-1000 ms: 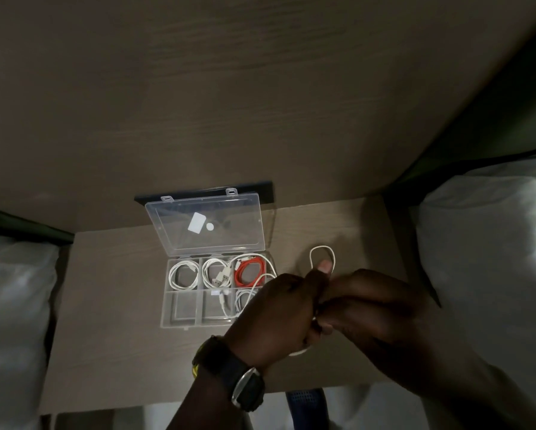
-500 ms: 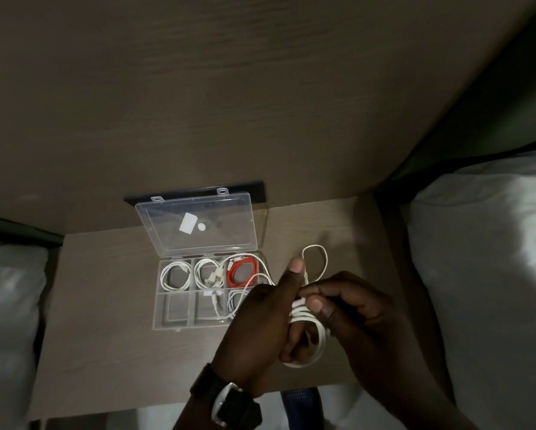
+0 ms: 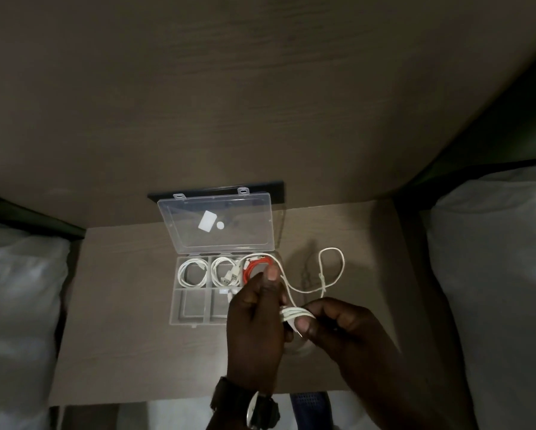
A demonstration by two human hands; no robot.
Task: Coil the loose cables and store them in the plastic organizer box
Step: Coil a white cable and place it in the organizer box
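Wood-grain wall panel (image 3: 260,88) filled the upper frame, dim light throughout. Pale pillows flanked the scene, one at left (image 3: 18,305), one at right (image 3: 493,290). Between them sat the bench (image 3: 121,336), a brown wood-look top. Clear plastic organizer box (image 3: 195,308) lay at the bench's back centre, its lid (image 3: 217,221) standing open and leaning toward the wall, two small white stickers on it. Back row of compartments: a coiled white cable (image 3: 192,271) in the left one, a second white coil (image 3: 226,271) with plugs in the middle one, an orange-red cable (image 3: 254,268) in the right one, partly hidden by the thumb. Front-left compartment looked empty; the rest was hidden by the hand. Left hand (image 3: 254,324), with a dark wristwatch (image 3: 248,405) at the wrist, was closed around a bundle of white cable (image 3: 296,313) just in front of and right of the box, thumb raised. Right hand (image 3: 347,333) pinched the same bundle, fingers (image 3: 304,324) pressed onto the wraps. A loose tail of that cable ran up and right over the bench, ending in a loop (image 3: 332,268); it was not in the box.
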